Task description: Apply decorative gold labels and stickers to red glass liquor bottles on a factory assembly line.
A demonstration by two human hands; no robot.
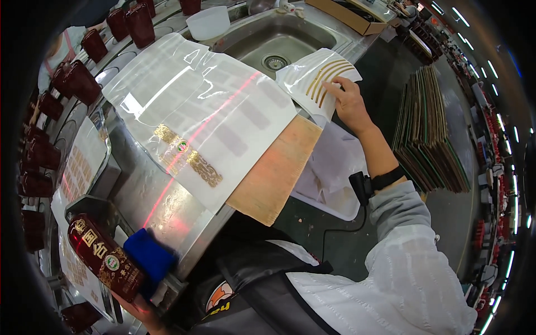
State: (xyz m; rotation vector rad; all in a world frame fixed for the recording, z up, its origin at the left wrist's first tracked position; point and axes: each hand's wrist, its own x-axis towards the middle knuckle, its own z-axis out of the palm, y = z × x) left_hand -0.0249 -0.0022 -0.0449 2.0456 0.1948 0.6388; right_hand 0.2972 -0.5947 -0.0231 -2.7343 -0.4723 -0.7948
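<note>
Right, looks like you're at the pick-up step: your right hand (350, 105) is on the small white sheet (306, 68) with curved gold stripes (335, 68), near the sink (245, 53). Those fingers are drawn close together over the stripe ends; can't tell if they've pinched one free. Your left hand (137, 312) is under the lower end of the dark red bottle (120, 245), which lies tilted at the worktop (131, 167) edge, beside a blue cloth (146, 254). Left fingers mostly hidden, so can't tell how tight. Bottle's gold front print faces up. My read: next move calls for lifting one stripe cleanly without creasing it, keeping the bottle steady and its face clear. Likely risk: a neighbouring stripe comes up too.
</note>
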